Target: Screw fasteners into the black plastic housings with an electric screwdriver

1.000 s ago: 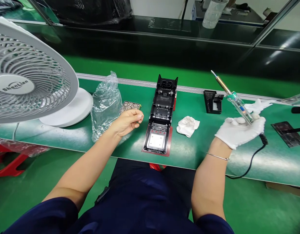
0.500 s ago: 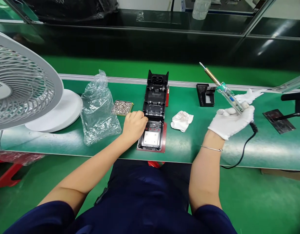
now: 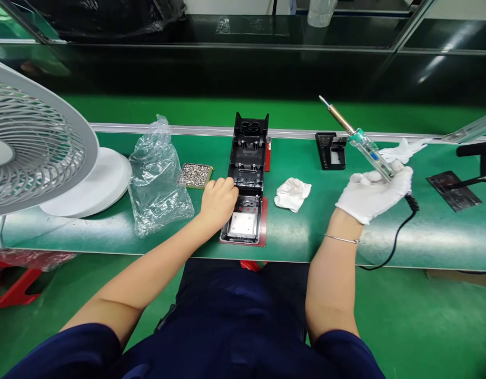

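Note:
An opened black plastic housing (image 3: 248,152) lies lengthwise in front of me, its two halves end to end, over a dark red mat (image 3: 263,226). The nearer half has a white rectangular panel (image 3: 243,224). My bare left hand (image 3: 219,202) is closed at the left edge by the joint between the halves; its fingertips are hidden. In a white glove, my right hand (image 3: 375,195) grips a soldering iron (image 3: 369,150) by its clear handle, with the tip pointing up and left, away from the housing. Left of the housing sits a shallow tray of small metal parts (image 3: 196,175).
A white fan (image 3: 85,179) and a crumpled clear plastic bag (image 3: 158,184) occupy the left. To the right are a crumpled white cloth (image 3: 293,194), a black holder (image 3: 330,151), a white glove (image 3: 404,151) and a black stand (image 3: 454,190). The iron's cord (image 3: 396,237) hangs over the front edge.
The whole view has shifted slightly. Both hands keep their places: the left at the housing's edge, the right around the soldering iron.

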A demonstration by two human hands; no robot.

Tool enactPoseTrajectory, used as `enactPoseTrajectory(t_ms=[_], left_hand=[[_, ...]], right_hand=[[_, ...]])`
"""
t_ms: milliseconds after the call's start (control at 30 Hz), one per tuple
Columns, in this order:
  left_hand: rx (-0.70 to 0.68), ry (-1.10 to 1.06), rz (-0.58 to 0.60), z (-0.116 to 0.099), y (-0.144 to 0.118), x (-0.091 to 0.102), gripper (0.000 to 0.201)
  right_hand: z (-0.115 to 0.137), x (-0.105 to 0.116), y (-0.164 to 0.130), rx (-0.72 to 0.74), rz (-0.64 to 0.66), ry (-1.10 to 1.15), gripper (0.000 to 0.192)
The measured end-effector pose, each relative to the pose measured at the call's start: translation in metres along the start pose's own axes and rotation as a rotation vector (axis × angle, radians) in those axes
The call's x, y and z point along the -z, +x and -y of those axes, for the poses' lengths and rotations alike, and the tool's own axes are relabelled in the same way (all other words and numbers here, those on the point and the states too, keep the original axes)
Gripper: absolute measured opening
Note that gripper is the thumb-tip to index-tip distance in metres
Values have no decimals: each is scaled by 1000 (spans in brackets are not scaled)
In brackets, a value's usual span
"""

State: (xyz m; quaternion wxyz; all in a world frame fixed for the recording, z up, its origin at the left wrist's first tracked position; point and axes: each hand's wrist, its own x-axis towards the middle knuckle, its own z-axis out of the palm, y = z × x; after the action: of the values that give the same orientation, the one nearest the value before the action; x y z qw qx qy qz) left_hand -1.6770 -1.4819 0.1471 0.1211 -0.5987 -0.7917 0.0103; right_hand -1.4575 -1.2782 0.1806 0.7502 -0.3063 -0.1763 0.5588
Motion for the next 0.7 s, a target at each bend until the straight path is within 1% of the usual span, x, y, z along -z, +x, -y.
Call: enactPoseTrajectory(t_ms=[200,500,600,700], left_hand=[[6,24,52,-1,1,3,34],[42,12,16,-3,0,-2,33],[16,7,-21,0,-9,-4,34],[-31,0,-115,4,-21,-5,36]], right_hand=[[0,1,2,-11,-6,-1,26],[-3,6,7,0,5,-5,26],[-4,5,7,-1,-6,8,27],[-4,3,6,5,-16,29,30]])
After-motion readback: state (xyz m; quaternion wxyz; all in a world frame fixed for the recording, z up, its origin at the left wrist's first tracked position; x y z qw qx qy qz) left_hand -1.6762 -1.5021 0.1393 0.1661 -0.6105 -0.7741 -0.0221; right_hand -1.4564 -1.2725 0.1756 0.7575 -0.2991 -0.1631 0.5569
